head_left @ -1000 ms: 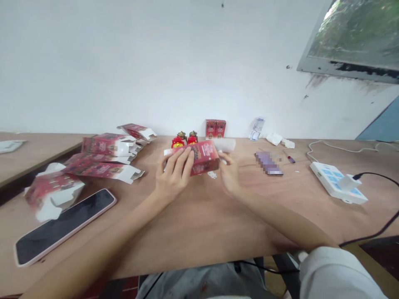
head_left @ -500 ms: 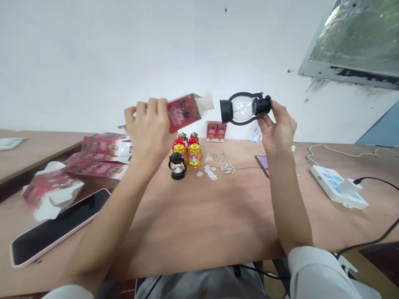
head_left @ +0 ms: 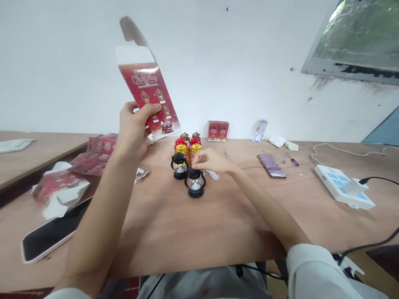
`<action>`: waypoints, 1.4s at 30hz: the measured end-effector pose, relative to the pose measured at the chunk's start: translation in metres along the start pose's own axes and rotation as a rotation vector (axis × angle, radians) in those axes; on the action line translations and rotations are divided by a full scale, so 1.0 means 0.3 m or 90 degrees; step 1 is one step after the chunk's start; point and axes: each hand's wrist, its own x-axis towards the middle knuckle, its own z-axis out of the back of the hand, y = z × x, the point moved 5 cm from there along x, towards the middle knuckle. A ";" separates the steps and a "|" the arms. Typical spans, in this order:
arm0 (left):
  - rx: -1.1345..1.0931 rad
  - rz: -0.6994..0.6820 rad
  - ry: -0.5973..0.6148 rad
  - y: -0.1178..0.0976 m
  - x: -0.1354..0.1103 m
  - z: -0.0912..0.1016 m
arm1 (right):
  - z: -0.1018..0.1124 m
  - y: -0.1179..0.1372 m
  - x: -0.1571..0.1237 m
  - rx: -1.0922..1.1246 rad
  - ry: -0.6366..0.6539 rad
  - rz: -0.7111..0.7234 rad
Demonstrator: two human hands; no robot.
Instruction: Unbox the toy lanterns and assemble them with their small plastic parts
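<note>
Held aloft moments ago, the front black lantern [head_left: 195,185] is now standing at centre, apparently unboxed, right hand [head_left: 211,160] pinching its top, left hand [head_left: 133,124] gripping the opened box [head_left: 146,83], upper left.

OK so loud red is being rocked by the box [head_left: 151,89], gold lantern prints [head_left: 159,94] included, while mostly black is being sported by the front lantern [head_left: 195,185].

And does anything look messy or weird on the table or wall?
Yes. At left, an opened red box looks crumpled, its white flaps splayed near the black-screened phone. Scuffs also mark the wall below the grey frame at right.
</note>
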 end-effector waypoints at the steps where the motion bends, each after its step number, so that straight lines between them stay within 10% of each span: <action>1: -0.071 0.014 -0.017 0.005 0.000 -0.002 | -0.001 -0.007 -0.001 0.003 0.029 0.014; 9: -0.320 0.167 0.003 0.020 -0.034 -0.058 | 0.037 -0.126 0.014 -0.093 -0.002 -0.035; 14: -0.410 0.312 0.045 0.081 -0.052 -0.119 | -0.052 -0.239 0.031 -0.247 0.132 -0.054; 24: -0.445 0.378 0.121 0.132 -0.082 -0.183 | -0.024 -0.265 0.004 -0.398 0.101 -0.076; 28: -0.455 0.403 0.019 0.160 -0.101 -0.189 | 0.060 -0.140 -0.009 -0.451 -0.184 0.005; 32: -0.438 0.405 -0.034 0.171 -0.138 -0.208 | 0.088 0.060 -0.084 -0.474 -0.524 0.285; 36: -0.445 0.389 -0.021 0.154 -0.166 -0.226 | 0.038 0.151 -0.126 -0.584 -0.552 0.473; 42: -0.444 0.395 0.001 0.149 -0.177 -0.236 | 0.021 0.141 -0.134 -0.652 -0.591 0.486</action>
